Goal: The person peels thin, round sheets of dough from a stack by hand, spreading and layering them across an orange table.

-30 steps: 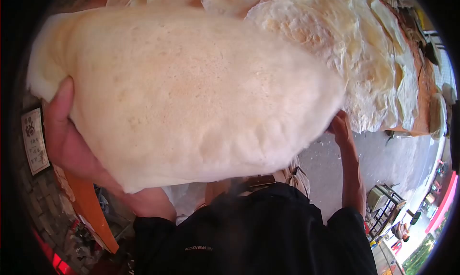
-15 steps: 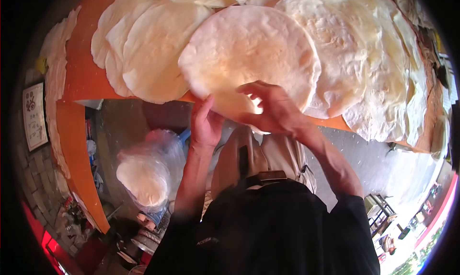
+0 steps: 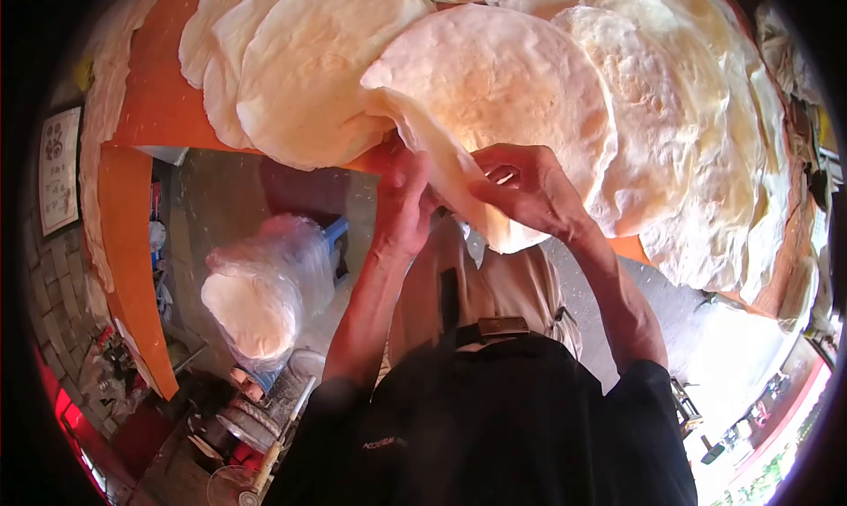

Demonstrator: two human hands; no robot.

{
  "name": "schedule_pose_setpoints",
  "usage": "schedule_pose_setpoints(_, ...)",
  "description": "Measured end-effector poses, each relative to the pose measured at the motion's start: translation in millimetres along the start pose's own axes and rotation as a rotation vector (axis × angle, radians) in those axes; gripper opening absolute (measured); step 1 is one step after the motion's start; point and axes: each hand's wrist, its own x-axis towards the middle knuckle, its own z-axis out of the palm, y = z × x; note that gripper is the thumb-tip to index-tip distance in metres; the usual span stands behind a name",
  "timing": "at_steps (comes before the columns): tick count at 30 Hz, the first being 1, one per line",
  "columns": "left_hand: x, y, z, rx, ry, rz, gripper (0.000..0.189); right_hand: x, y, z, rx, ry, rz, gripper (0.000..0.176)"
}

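A large round flatbread (image 3: 507,82) lies at the near edge of the orange table, its lower left part lifted and folded upward. My left hand (image 3: 408,197) is at the outer side of that raised fold, with its fingers partly hidden behind the bread. Fingers of my right hand (image 3: 529,188) are curled on the same fold from the right and grip it. The lower tip of the bread hangs past the table edge over my lap. Beside it lie overlapping flatbreads on the left (image 3: 326,74) and more on the right (image 3: 635,91).
The orange table (image 3: 159,74) spans the top and continues down the left side. Below it, a plastic bag (image 3: 304,259) wraps a stack of round breads (image 3: 251,312). A framed sign (image 3: 60,171) is at far left; a metal rack stands at lower right.
The left edge of the flatbread has been lifted into a steeper fold. My left hand has moved right and up, closer to my right hand. The view has shifted slightly.
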Motion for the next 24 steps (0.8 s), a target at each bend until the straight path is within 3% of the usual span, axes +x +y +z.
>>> schedule_pose_setpoints(2, 2, 3, 4, 0.045, 0.026, 0.004, 0.038, 1, 2, -4, 0.048, 0.017, 0.042, 0.024)
schedule_pose_setpoints(8, 2, 14, 15, 0.173, 0.115, 0.043, 0.040, 12, 14, -2, 0.061, -0.091, 0.149, 0.030)
schedule_pose_setpoints(11, 4, 11, 12, 0.264, 0.157, 0.060, 0.041, 15, 26, 0, 0.213, -0.066, 0.178, 0.026)
schedule_pose_setpoints(14, 7, 4, 5, 0.219, 0.212, 0.045, 0.043, 18, 26, 12, -0.187, 0.065, -0.008, 0.021)
schedule_pose_setpoints(17, 6, 3, -7, 0.159, 0.201, -0.003, 0.045, 18, 21, 7, -0.392, 0.037, -0.227, 0.014)
schedule_pose_setpoints(19, 4, 4, -15, 0.109, 0.182, -0.039, 0.044, 24, 33, -24, -0.100, 0.112, -0.159, 0.010)
schedule_pose_setpoints(20, 2, 5, -18, 0.077, 0.180, -0.058, 0.042, 32, 45, -41, 0.139, 0.200, -0.003, 0.012)
schedule_pose_setpoints(21, 1, 5, -20, 0.045, 0.178, -0.077, 0.041, 25, 11, -50, 0.109, 0.220, 0.164, 0.014)
schedule_pose_setpoints(23, -1, 5, -17, 0.048, 0.217, -0.075, 0.038, 21, 4, -44, 0.063, 0.263, 0.136, 0.010)
schedule_pose_setpoints(24, -1, 5, -16, 0.052, 0.233, -0.077, 0.037, 23, 21, -30, -0.147, 0.204, -0.099, 0.006)
